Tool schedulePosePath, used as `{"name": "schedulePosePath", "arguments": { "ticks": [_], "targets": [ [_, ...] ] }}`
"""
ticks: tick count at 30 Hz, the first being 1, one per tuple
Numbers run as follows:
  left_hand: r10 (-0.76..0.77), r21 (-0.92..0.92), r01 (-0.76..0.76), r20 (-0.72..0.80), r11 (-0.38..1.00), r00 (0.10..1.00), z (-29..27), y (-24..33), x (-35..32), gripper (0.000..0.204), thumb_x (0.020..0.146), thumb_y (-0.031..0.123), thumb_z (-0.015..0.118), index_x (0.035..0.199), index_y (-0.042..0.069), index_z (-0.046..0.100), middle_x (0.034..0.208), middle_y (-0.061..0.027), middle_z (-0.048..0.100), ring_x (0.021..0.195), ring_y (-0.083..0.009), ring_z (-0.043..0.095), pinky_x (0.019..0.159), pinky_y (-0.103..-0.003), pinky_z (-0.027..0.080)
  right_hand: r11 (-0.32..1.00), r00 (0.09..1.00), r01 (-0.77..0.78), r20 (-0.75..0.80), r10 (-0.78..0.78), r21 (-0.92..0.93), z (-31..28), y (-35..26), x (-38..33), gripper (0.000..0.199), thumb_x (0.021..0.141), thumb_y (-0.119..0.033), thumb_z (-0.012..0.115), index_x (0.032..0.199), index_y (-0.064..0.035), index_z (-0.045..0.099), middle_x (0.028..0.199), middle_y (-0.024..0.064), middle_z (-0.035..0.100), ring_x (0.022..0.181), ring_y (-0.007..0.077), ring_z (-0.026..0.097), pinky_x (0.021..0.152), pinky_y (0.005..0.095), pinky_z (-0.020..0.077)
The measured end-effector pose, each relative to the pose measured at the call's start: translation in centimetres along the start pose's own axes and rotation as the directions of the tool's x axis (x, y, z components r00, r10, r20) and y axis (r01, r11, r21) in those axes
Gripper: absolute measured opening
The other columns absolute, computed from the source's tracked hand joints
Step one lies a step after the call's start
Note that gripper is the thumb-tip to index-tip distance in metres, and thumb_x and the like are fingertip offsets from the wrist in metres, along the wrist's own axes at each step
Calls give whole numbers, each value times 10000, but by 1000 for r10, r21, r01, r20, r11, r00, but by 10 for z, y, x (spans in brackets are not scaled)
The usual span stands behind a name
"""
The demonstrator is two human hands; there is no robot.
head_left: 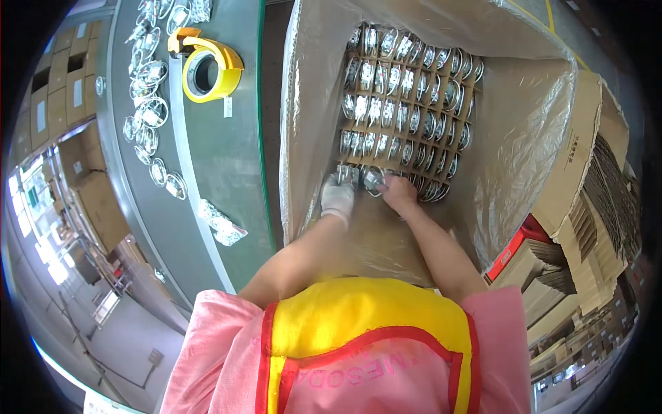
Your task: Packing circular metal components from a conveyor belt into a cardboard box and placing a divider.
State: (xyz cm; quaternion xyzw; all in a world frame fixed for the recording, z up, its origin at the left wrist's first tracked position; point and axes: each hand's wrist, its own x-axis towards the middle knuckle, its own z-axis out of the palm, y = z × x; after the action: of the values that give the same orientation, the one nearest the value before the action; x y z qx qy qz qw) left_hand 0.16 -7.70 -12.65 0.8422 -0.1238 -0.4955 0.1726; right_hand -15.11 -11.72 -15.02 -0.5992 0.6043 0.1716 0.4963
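Both my hands reach into a large carton lined with clear plastic film (pixel 314 103). Inside, a cardboard divider grid (pixel 393 99) holds rows of small metal parts with coiled white cables (pixel 381 77). My left hand (pixel 338 199), in a white glove, is closed around a metal part with a cable (pixel 346 174) at the near left end of the grid. Beside it my right hand (pixel 400 193), bare, pinches another coiled-cable part (pixel 374 180) over the nearest row. The right fingertips are partly hidden by that part.
Left of the carton runs a green-topped conveyor (pixel 227 152). Along it lie several coiled-cable parts (pixel 150 110), a yellow tape dispenser (pixel 224 72) and a small clear bag (pixel 222 223). Right of the carton stand folded cardboard dividers (pixel 586 228) and a red box (pixel 517 245).
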Motion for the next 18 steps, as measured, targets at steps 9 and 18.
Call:
{"name": "schedulePosePath", "arguments": {
  "ticks": [9,18],
  "targets": [
    [65,128,-53,-90,990,994,-6,-1,6,316,835,266,546,1027,16,570,934,-196,621,856,-356,577,764,-374,422,986,985,-165,51,165,-6,-1,-12,-11,293,766,-375,588,777,-94,671,655,67,648,698,216,642,670,354,498],
    [53,110,-45,-76,993,996,-6,6,6,346,836,308,547,1036,27,576,929,-194,625,869,-367,578,755,-391,427,990,993,-121,7,122,-77,7,-5,4,398,778,-445,581,825,-60,668,789,148,649,784,309,627,709,403,485]
  ]
}}
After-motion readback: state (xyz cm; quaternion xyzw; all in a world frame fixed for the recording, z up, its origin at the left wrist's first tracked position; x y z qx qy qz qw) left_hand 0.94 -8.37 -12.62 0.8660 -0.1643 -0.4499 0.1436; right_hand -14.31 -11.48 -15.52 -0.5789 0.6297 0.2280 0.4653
